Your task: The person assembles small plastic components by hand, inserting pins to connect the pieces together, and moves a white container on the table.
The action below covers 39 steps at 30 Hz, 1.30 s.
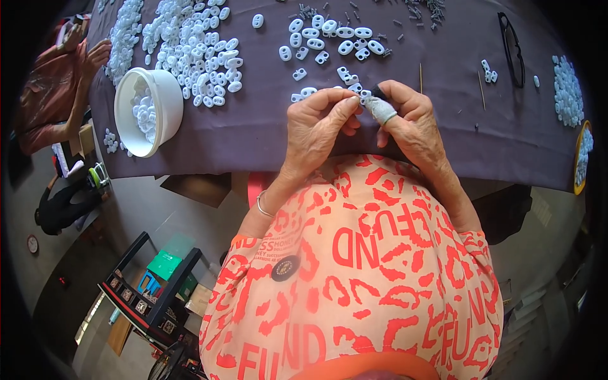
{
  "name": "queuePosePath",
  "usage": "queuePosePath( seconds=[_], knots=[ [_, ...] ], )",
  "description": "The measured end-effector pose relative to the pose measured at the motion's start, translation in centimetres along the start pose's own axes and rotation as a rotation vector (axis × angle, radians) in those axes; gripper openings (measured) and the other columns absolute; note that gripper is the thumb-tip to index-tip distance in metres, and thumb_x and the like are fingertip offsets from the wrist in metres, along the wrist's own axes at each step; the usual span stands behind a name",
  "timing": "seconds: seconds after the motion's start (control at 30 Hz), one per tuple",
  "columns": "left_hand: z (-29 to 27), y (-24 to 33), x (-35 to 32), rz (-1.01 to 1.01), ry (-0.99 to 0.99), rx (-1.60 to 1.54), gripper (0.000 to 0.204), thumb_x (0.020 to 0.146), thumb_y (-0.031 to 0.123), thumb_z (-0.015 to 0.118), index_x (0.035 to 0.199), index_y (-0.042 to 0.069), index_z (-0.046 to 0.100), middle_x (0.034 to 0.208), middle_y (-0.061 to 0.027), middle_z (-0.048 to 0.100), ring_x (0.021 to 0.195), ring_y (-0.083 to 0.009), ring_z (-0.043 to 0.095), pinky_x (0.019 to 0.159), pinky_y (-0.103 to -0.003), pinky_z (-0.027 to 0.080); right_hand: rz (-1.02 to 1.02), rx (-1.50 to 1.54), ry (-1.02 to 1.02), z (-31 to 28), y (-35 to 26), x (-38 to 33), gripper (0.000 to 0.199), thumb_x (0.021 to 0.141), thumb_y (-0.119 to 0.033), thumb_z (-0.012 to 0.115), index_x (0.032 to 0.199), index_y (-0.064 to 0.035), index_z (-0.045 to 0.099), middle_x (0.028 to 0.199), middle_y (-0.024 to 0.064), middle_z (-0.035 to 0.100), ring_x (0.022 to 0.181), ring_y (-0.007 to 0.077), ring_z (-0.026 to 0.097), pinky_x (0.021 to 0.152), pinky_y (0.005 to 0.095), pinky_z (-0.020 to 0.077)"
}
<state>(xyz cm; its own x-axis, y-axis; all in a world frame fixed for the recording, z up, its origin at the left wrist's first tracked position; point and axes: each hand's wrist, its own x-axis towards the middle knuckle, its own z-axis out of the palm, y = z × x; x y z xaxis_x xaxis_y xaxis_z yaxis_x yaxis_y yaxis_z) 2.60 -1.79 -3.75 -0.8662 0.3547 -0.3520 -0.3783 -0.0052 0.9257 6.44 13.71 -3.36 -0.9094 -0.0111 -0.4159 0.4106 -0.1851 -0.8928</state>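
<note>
Both hands meet near the table's front edge, around a small white two-hole cord lock (365, 94). My left hand (310, 130) pinches it between thumb and forefinger. My right hand (415, 120) closes on its other side, with a grey-white wrap on the thumb and a black cover on a fingertip. The fingers hide part of the piece. Just beyond them lie a few more white cord-lock pieces (345, 75). Farther back sits a loose group of white oval two-hole pieces (329, 26).
Small grey springs (434, 9) are scattered at the far edge. A white tub (170, 111) of pieces stands left, beside a large white pile (196, 57). Rightward lie wooden sticks (482, 90), dark glasses (512, 47), another pile (567, 92) and an orange-rimmed basket (577, 166). Another person's hand (98, 56) is at far left.
</note>
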Motion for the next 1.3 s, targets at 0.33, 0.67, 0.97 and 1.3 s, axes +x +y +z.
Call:
queuePosePath(
  seconds=[0.33,0.67,0.97,1.3],
  knots=[
    [0.0,0.3,-0.3,-0.015,-0.048,0.026,0.013,0.082,0.006,0.06,0.092,-0.002,0.063,0.08,-0.0049,0.064,0.067,-0.0076,0.059,0.059,-0.019,0.048,0.009,-0.089,0.018,-0.3,-0.3,-0.3,0.009,0.086,-0.009,0.053,0.085,-0.0014,0.056,0.067,-0.0032,0.051,0.047,0.0011,0.045,0.041,0.0153,0.0363],
    [0.7,-0.6,-0.7,0.097,0.0,0.111,0.012,0.084,0.009,0.06,0.089,-0.001,0.063,0.075,-0.003,0.062,0.064,-0.0061,0.059,0.055,-0.017,0.048,-0.027,-0.194,-0.029,-0.9,-0.4,0.0,0.01,0.08,-0.009,0.053,0.08,0.0004,0.057,0.062,-0.0002,0.053,0.045,0.0042,0.047,0.04,0.0199,0.0366],
    [0.3,-0.2,-0.4,0.012,-0.032,0.051,0.016,0.085,0.012,0.058,0.09,-0.002,0.062,0.076,-0.0044,0.062,0.063,-0.0067,0.058,0.056,-0.018,0.048,-0.008,-0.127,-0.092,-1.0,-0.4,0.5,0.012,0.085,-0.011,0.054,0.081,-0.0001,0.056,0.065,-0.003,0.051,0.046,0.0022,0.046,0.041,0.0166,0.0356],
    [0.6,-0.3,-0.2,-0.021,-0.005,0.033,0.016,0.085,0.013,0.06,0.089,-0.001,0.063,0.073,-0.0032,0.063,0.061,-0.0054,0.056,0.054,-0.017,0.047,0.006,-0.108,-0.074,-1.0,-0.6,0.4,0.011,0.085,-0.01,0.054,0.081,-0.0003,0.056,0.067,-0.0022,0.052,0.047,0.0021,0.046,0.041,0.0167,0.0356]
  ],
)
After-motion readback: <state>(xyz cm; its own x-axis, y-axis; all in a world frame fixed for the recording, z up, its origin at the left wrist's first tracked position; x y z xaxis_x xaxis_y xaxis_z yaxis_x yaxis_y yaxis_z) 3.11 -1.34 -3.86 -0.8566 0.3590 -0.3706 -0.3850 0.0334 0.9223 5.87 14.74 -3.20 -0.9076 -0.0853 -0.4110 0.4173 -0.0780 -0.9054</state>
